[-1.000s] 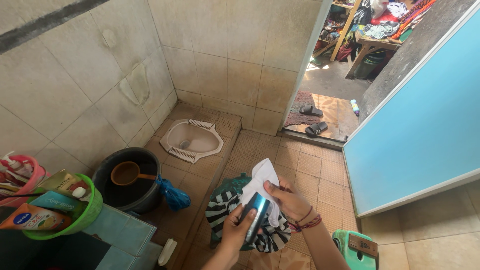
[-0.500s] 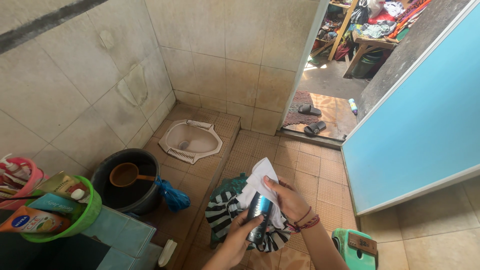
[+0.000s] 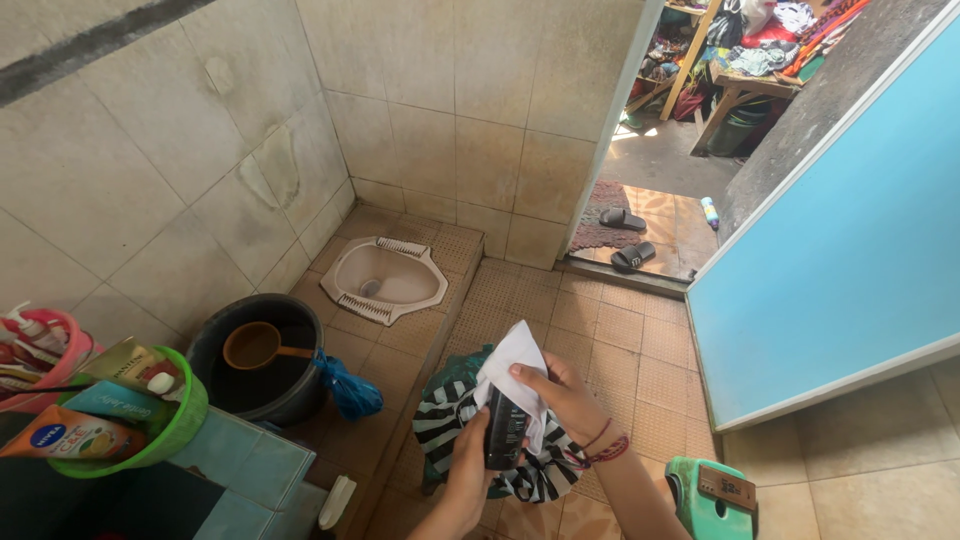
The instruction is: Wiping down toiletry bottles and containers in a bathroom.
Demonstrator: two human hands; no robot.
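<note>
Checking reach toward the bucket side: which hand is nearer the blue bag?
Left. The left hand, holding the dark bottle, sits just right of the blue bag. The right hand, holding the white cloth, is farther right.

Lower part of the dark bottle [image 3: 505,432] hidden behind the left hand [image 3: 470,470], its top wrapped by the white cloth [image 3: 515,375]. Both forearms cut off at the bottom edge. Striped bundle [image 3: 450,420] partly covered by both hands. Pink basket [image 3: 45,350] cropped at the left edge. Clutter in the upper right too small to identify.
</note>
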